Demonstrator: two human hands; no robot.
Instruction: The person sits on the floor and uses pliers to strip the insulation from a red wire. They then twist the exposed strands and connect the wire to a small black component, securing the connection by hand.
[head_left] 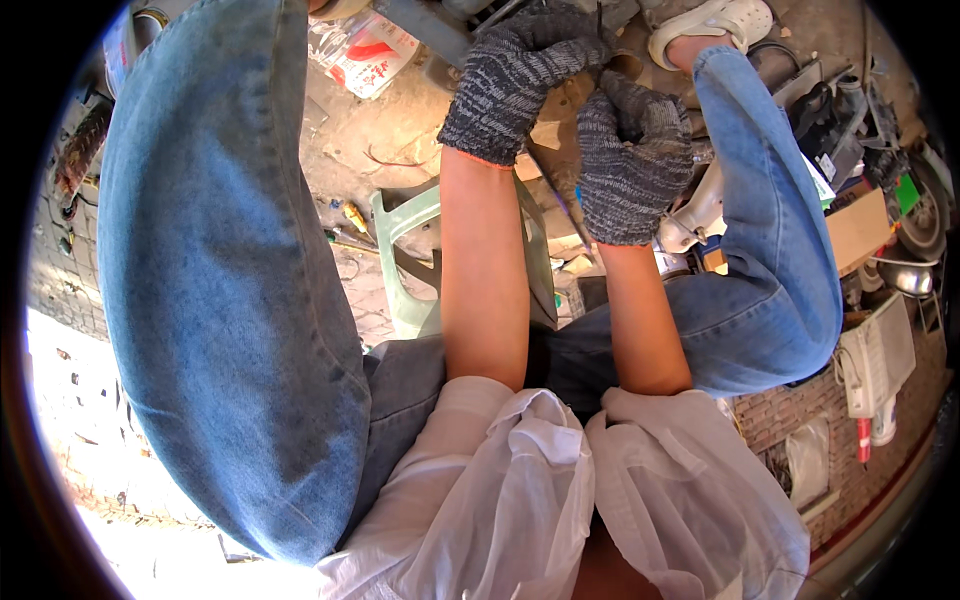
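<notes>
Both my hands wear dark grey knitted gloves with orange cuff edges, and they come close together at the top middle of the view. My left hand reaches farther out, its fingers curled over to the right. Slightly nearer and to the right, my right hand is closed, with thumb and fingers bent round toward the left. Between the fingertips a small dark part shows, too covered by the gloves to name. Below my left forearm stands a pale green plastic stool.
A yellow-handled tool lies on the floor left of the stool. A clear plastic bag with red print is at the far left. Right of my leg are a cardboard box, a wheel and a white container. My clog is far right.
</notes>
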